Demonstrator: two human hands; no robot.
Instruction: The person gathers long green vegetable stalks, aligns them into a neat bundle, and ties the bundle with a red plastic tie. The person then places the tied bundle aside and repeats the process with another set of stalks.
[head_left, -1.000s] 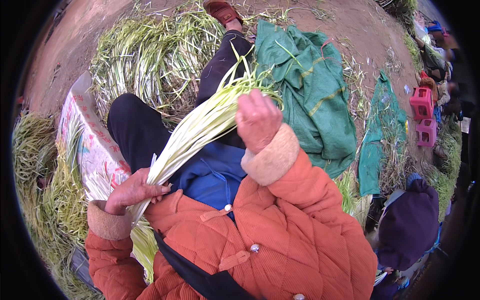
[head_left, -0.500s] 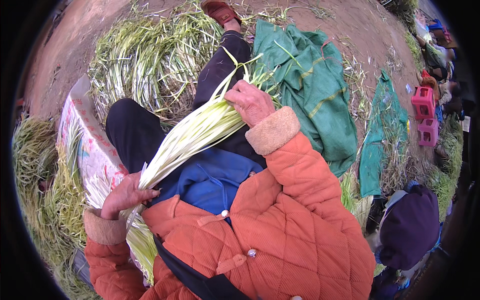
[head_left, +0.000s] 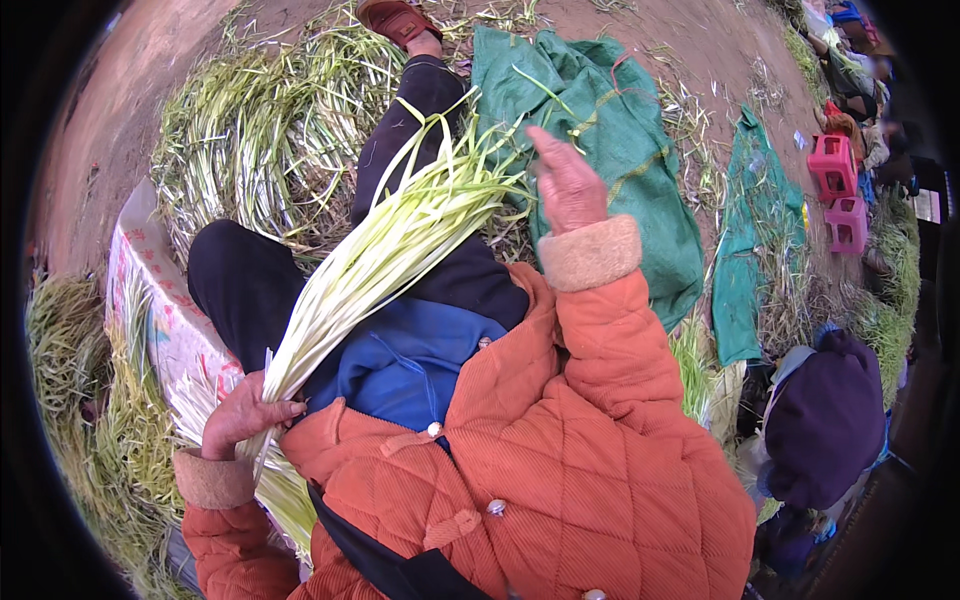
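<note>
My left hand (head_left: 245,412) is closed around the white lower ends of a bunch of chives (head_left: 385,255), its thumb across the stalks. The long pale leaves slant up and right over my lap, fanning out into loose yellow-green tips. Just right of those tips is my right hand (head_left: 570,190), off the bunch, with a finger stretched out and the other fingers partly hidden. More white stalks (head_left: 290,495) lie below and beside my left wrist.
A heap of leaves (head_left: 280,130) covers the ground ahead, with a printed white sheet (head_left: 160,285) to its left. Green cloth (head_left: 610,150) lies beyond my right hand. Pink stools (head_left: 833,167) and a person in a dark purple hat (head_left: 828,418) are at the right.
My right hand has let go of the leaf end and moved up and right, away from it. The leaf tips have spread looser. My left hand keeps its hold.
</note>
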